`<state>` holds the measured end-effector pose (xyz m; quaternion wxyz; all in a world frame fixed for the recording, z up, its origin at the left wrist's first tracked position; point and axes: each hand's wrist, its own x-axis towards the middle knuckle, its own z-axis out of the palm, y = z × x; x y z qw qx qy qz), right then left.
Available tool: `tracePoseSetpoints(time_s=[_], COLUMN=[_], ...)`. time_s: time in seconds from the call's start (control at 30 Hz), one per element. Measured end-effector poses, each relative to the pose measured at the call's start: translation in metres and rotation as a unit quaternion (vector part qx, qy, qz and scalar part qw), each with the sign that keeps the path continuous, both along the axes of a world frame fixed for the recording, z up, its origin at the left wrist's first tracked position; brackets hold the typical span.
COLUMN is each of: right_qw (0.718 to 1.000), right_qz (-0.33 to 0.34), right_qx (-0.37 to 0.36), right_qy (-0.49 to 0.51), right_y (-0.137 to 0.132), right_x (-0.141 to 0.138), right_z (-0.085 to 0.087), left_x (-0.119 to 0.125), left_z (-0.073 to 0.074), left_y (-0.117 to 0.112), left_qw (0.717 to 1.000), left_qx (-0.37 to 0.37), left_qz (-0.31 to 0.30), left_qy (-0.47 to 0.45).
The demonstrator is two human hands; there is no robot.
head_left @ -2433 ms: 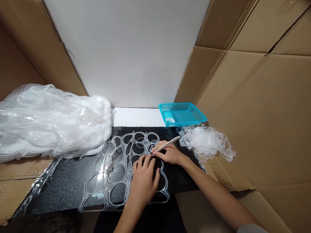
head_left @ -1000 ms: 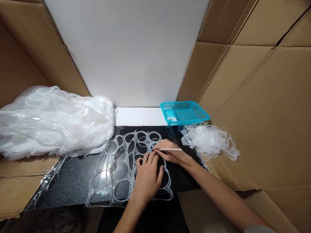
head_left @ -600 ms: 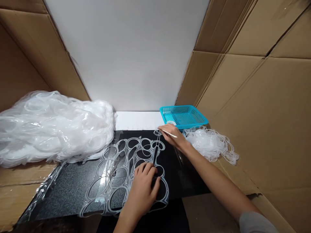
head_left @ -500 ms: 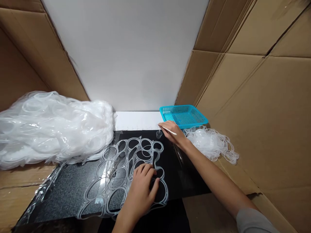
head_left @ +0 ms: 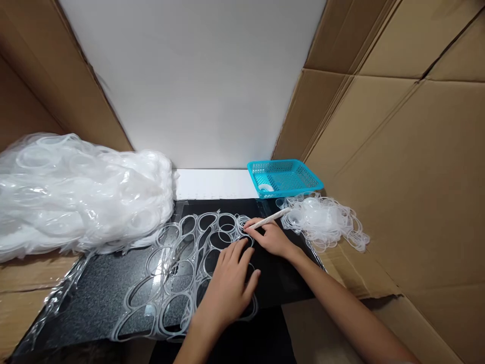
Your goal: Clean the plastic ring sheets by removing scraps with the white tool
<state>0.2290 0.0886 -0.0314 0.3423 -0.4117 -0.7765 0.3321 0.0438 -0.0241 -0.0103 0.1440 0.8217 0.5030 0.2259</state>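
Note:
A sheet of translucent rubbery rings point(head_left: 178, 290), joined in rows, lies on the black work surface. My left hand point(head_left: 233, 283) rests palm down on its right part, fingers spread and holding nothing. At the sheet's upper right corner, my right hand point(head_left: 271, 237) is closed round a slim white pen-like tool point(head_left: 271, 219). The tool slants up to the right, and its working tip is hidden by the fingers. Small thin loops point(head_left: 242, 222) lie bunched at my right fingertips. Inside the blue basket point(head_left: 316, 186) there is a whitish round piece point(head_left: 265, 187).
A big heap of plastic-wrapped white ring sheets point(head_left: 83, 197) stands at the left. Loose translucent strands point(head_left: 326, 222) are piled at the right, in front of the basket. A white strip point(head_left: 212, 183) runs along the back, with cardboard walls point(head_left: 409, 167) at the sides.
My right hand has come from beside the basket back to the sheet's corner, still holding the tool. A small clear cup-like piece near it is gone from the surface; a whitish piece shows in the basket.

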Motion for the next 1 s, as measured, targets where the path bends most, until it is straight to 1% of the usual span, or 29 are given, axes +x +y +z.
tracePoseSetpoints(time_s=[0.1, 0.17, 0.23, 0.33, 0.43, 0.53, 0.67, 0.77, 1.0], right_qw=[0.999, 0.999, 0.999, 0.999, 1.0, 1.0, 1.0, 0.999, 0.999], right_qz=[0.005, 0.004, 0.0, 0.009, 0.021, 0.019, 0.018, 0.033, 0.04], right_qx=[-0.025, -0.027, -0.025, -0.02, 0.0, 0.014, 0.004, -0.012, -0.018], right_qy=[0.033, 0.042, 0.047, 0.031, -0.003, -0.02, 0.009, 0.032, 0.026], right_y=[0.002, 0.003, 0.003, 0.002, 0.001, 0.0, 0.0, 0.001, 0.002], right_x=[0.001, 0.002, 0.003, 0.005, 0.006, 0.005, 0.005, 0.007, 0.007], right_z=[0.001, 0.003, 0.004, 0.003, 0.001, 0.001, 0.004, 0.006, 0.006], left_x=[0.015, 0.018, 0.018, 0.014, 0.011, 0.011, 0.013, 0.015, 0.015], left_z=[-0.011, -0.015, -0.017, -0.014, -0.009, -0.008, -0.01, -0.01, -0.007], left_y=[0.007, 0.007, 0.006, 0.003, 0.001, 0.0, 0.0, 0.001, 0.002], left_qw=[0.999, 0.998, 0.997, 0.998, 0.999, 0.999, 0.999, 0.998, 0.998], left_qx=[0.009, 0.011, 0.011, 0.009, 0.003, 0.004, 0.01, 0.007, 0.006], left_qz=[0.023, 0.041, 0.047, 0.04, 0.034, 0.044, 0.041, 0.042, 0.043], left_qy=[0.033, 0.051, 0.057, 0.053, 0.039, 0.025, 0.028, 0.036, 0.036])
